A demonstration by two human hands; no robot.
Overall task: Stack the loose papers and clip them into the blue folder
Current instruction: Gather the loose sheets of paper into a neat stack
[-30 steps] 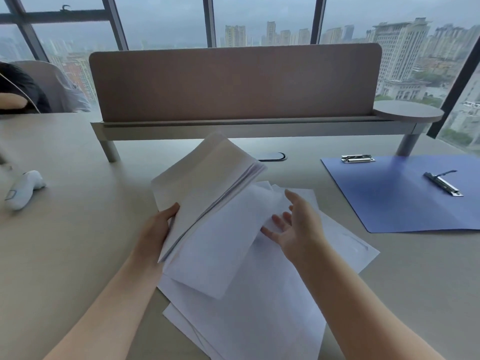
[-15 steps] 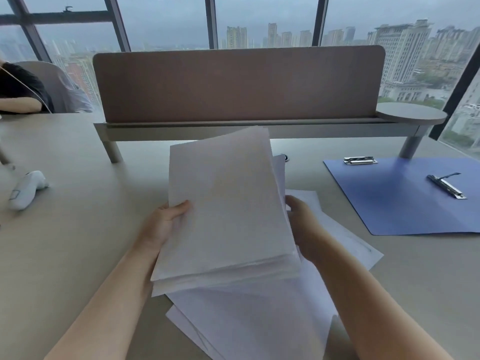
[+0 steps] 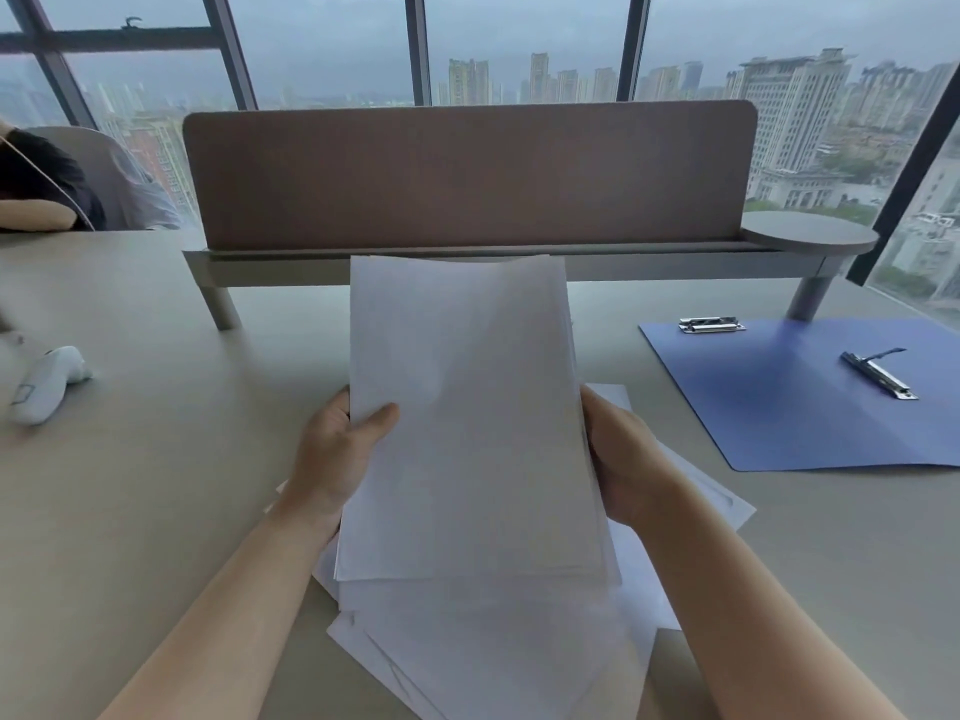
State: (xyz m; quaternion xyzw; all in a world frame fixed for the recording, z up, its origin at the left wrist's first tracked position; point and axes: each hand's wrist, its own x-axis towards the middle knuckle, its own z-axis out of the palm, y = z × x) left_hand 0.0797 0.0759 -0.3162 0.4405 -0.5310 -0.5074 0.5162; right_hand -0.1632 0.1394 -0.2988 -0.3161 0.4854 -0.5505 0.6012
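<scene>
At a wide pale beige desk (image 3: 156,511) by tall windows w/ grey city skyline, a brown felt divider panel (image 3: 467,174) stands across the far side. Right of the panel, the open blue plastic folder (image 3: 779,407) lies flat w/ its silver metal clips (image 3: 878,375). Left of the panel: a white handheld device (image 3: 44,381) & another person's dark sleeve. In front of the panel, left hand (image 3: 337,449) & right hand (image 3: 623,459) grip a white paper stack (image 3: 467,407) by its side edges, left thumb curled over the top sheet, above loose white sheets (image 3: 493,641) hiding the desk there.
</scene>
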